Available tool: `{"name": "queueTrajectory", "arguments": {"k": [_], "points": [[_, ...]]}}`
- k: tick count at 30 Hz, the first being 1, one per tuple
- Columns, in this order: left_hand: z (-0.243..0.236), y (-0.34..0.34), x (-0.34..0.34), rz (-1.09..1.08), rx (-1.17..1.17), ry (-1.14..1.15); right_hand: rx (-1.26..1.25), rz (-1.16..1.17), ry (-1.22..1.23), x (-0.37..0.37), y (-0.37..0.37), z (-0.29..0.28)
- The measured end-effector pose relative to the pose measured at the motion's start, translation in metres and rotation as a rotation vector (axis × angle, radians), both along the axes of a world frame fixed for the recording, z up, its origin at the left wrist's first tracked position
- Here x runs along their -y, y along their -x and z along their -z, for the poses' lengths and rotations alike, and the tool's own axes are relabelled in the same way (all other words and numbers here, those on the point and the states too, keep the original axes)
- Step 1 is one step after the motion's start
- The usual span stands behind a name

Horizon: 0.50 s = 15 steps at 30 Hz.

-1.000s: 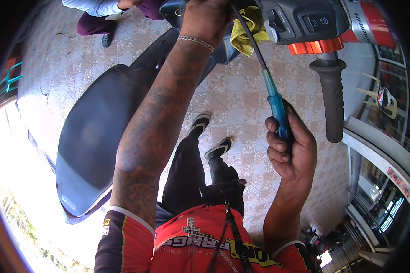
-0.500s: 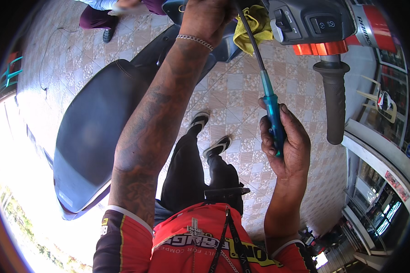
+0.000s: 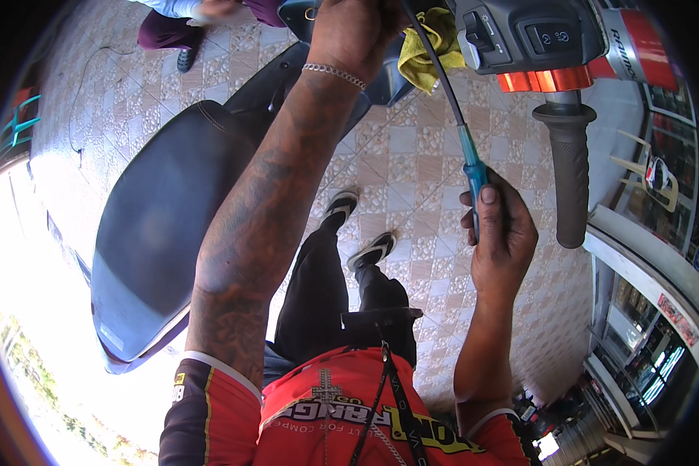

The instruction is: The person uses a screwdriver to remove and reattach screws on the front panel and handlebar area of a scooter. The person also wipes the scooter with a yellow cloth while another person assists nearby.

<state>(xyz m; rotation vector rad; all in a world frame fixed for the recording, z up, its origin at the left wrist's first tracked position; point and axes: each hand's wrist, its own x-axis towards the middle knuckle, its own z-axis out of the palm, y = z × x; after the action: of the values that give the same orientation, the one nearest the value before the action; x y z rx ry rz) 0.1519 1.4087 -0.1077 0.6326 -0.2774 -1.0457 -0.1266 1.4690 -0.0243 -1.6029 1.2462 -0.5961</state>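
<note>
My right hand (image 3: 505,233) is closed round the teal see-through handle of a screwdriver (image 3: 474,177), thumb laid along it. The long dark shaft slants up and left, bowed by the lens, and its tip lies beyond the top edge. Close beside the shaft, my left hand (image 3: 353,39) reaches up to the top edge with curled fingers. Most of those fingers are cut off, so what they grip is hidden. Behind the shaft, a yellow cloth (image 3: 429,53) rests on the dark bodywork of a scooter.
To the right hang the scooter's handlebar grip (image 3: 571,171) and black switch housing (image 3: 532,39). The long dark seat (image 3: 167,225) lies left of my left forearm. Another person's purple-clad leg (image 3: 167,31) is at the upper left. Glass cabinets (image 3: 645,311) line the right side.
My right hand has shifted slightly right with the screwdriver, and its grip has turned so the thumb lies over the handle. The shaft slants more. My left hand has barely moved.
</note>
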Motion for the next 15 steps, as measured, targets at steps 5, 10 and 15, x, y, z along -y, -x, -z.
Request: {"name": "queueTrajectory", "arguments": {"k": [5,10,15], "points": [[-0.005,0.014,-0.019,0.028,0.139,-0.189,0.171,0.029,-0.221,-0.014,0.018,0.02],[0.007,0.03,-0.031,0.033,0.102,-0.217,0.247,0.021,-0.297,-0.015,0.037,0.052],[0.03,0.047,-0.036,-0.063,0.121,-0.231,0.206,-0.086,-0.242,0.01,0.063,0.082]]}}
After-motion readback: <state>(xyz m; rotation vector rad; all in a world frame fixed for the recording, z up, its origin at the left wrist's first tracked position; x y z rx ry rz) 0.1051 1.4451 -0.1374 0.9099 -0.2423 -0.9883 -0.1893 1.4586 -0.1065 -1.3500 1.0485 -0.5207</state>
